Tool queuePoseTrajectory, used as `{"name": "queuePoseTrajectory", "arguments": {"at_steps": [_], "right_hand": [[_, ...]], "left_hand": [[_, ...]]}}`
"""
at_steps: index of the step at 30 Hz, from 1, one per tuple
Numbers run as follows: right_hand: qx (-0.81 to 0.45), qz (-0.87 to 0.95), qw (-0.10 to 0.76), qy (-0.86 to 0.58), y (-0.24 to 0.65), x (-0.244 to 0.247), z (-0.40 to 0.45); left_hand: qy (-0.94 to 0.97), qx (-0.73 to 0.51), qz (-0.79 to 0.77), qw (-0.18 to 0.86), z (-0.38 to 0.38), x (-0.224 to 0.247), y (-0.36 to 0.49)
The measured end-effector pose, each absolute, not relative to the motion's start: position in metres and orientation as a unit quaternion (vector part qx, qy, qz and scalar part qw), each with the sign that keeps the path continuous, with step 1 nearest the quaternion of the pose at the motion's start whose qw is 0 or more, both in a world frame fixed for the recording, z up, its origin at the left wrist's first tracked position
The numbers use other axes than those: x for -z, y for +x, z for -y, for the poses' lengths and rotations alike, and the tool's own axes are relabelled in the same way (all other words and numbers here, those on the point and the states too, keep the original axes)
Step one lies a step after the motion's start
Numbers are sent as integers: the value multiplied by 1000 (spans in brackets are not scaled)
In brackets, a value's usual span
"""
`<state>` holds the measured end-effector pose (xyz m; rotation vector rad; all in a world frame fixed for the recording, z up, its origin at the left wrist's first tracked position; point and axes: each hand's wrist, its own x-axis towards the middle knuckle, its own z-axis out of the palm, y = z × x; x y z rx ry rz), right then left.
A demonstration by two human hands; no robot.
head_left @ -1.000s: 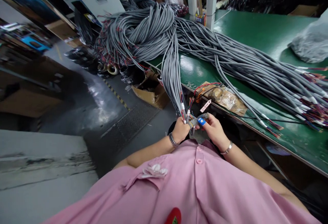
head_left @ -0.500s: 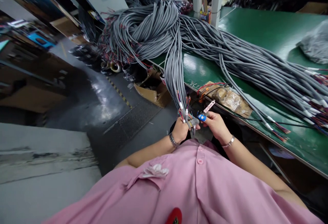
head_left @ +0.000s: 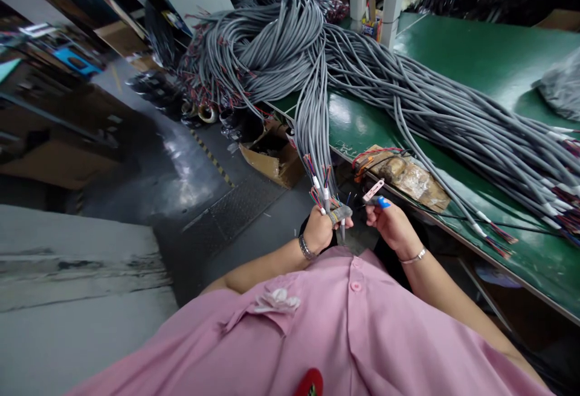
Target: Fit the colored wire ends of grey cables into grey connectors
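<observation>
My left hand (head_left: 318,230) is closed around the ends of several grey cables (head_left: 317,124) that hang over the table edge. Coloured wires (head_left: 313,169) fan out of white-banded cable ends just above it, and a grey wrap covers one of its fingers. To the right, apart from the cables, my right hand (head_left: 390,222) is closed in a pinch, with blue tape on a fingertip. A small flat pink piece with dark marks (head_left: 374,190) sticks up from its fingers; its kind I cannot make out, and its lower part is hidden.
More grey cables (head_left: 453,112) lie in a long bundle across the green table (head_left: 471,46), coiled at the far end. Near the edge rests a taped brown cardboard piece (head_left: 410,182). An open cardboard box (head_left: 272,163) stands below, left of the table. A plastic bag (head_left: 562,85) lies right.
My right hand has moved right and slightly down, away from the wires at my left hand, with the pink piece still in it. My left hand keeps its hold on the cables.
</observation>
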<state>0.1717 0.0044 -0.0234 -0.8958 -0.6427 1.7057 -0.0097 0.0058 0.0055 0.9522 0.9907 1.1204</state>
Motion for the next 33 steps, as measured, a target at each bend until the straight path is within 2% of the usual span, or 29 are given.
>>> {"name": "queuePoseTrajectory", "arguments": {"at_steps": [3,6,13,19,25,33], "right_hand": [[-759,204,510,-349,179,18,-16],[-758,236,500,-345,179,8,-25],[-532,352,614,-464,163,16,-26],[-666,243,588,-390,155,16,-31],[-659,187,626,-373,152,15,-35],[-724,186,566,-349,158,17,-28]], "left_hand": [[420,-476,-418,649,-8,-13,-5],[440,-442,-411,665,-11,-21,2],[445,-421,-416,673,-16,-19,7],[457,-413,-424,664,-17,-13,6],[459,-399,-446,657,-16,-10,6],[464,-406,-438,655,-11,-16,2]]}}
